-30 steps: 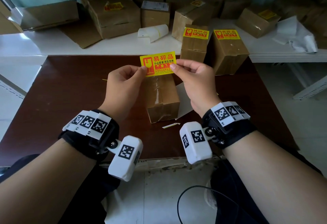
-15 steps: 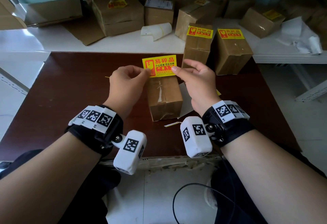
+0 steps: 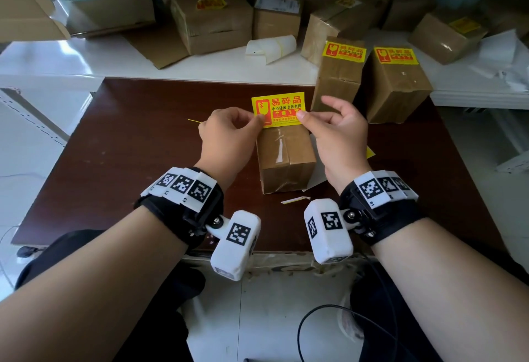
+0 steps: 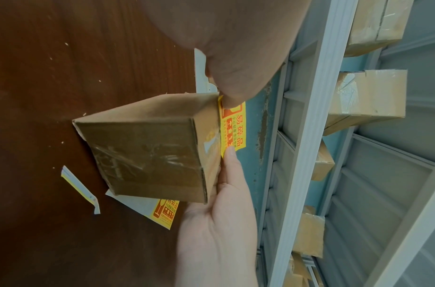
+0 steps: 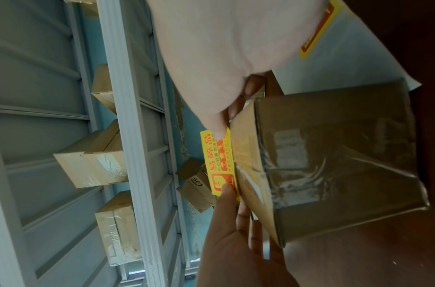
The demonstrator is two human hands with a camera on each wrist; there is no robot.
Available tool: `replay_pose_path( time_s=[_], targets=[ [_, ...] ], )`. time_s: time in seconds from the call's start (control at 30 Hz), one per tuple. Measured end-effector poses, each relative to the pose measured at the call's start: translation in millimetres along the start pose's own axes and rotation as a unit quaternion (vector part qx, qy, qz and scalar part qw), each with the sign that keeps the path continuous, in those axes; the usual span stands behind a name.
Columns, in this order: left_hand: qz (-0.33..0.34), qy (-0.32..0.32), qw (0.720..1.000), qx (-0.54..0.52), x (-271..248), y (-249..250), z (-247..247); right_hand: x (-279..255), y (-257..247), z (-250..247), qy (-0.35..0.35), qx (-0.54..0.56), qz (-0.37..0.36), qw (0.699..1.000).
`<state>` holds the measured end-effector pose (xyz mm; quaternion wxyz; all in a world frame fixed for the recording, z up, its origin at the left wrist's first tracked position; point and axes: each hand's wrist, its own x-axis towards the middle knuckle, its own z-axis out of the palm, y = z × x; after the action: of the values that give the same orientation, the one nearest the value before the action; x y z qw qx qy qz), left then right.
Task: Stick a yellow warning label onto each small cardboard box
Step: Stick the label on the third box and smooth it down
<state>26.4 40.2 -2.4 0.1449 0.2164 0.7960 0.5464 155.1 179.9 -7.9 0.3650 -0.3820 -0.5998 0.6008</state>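
Half a second on, had lowered the yellow label point(image 3: 278, 109) from mid-air to the far top edge of the small cardboard box point(image 3: 286, 158) on the brown table point(image 3: 143, 147). Pinched its left end between thumb and forefinger of the left hand point(image 3: 227, 140), its right end likewise with the right hand point(image 3: 337, 138) (remaining right fingers spread loose). Held it stretched flat, near edge at or just above the box top; could not tell contact for sure. Judged sticking about to begin: still needed laying down and smoothing. Counted two labelled boxes point(image 3: 339, 75) just beyond.
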Motion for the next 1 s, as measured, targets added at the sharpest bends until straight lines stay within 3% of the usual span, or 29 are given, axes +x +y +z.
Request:
replay_pose_path(
  time_s=[0.57,1.0],
  targets=[
    [-0.045,-0.016,0.996,-0.08,-2.6,0.1,1.7,2.6,-6.6,-3.0,0.012,-0.033,0.001,0.999],
    [-0.034,-0.012,0.998,-0.055,-0.5,3.5,0.2,-0.4,-8.1,-2.9,0.025,-0.068,-0.013,0.997]
  ],
)
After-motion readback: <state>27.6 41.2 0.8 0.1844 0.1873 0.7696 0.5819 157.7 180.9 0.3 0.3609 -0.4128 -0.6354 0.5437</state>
